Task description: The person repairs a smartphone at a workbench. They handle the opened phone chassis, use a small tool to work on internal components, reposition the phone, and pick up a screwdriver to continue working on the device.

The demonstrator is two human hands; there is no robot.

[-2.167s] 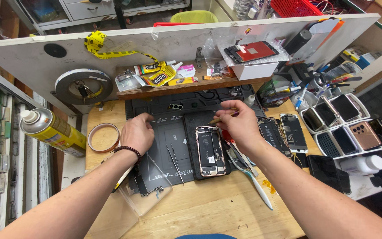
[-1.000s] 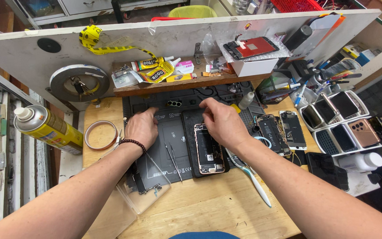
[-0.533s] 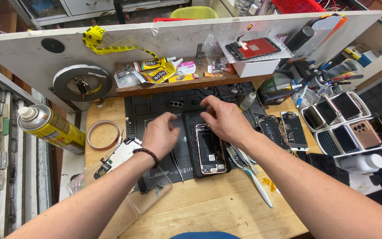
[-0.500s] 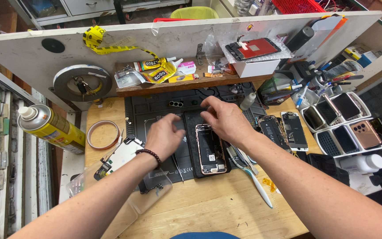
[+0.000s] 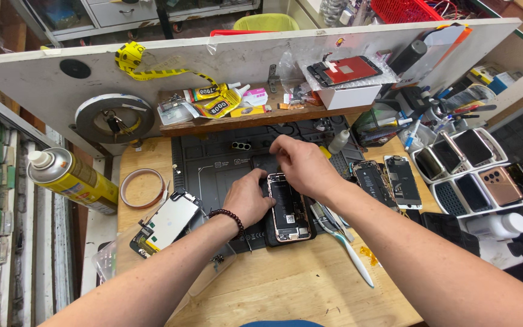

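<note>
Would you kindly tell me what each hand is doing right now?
Left hand: resting against the opened phone, holding nothing visible.
Right hand: fingers pinched at the phone's top; contents unclear.

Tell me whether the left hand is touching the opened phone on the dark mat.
Touching. The head view shows the left hand resting its fingers on the left edge of the opened phone, no gap between them.

The left hand [image 5: 250, 198] has moved from the mat's left part to the opened phone [image 5: 287, 209], now touching its left edge. A detached screen [image 5: 166, 223] now lies uncovered near the surface's left edge. The right hand [image 5: 301, 165] has shifted up over the phone's top end.
</note>
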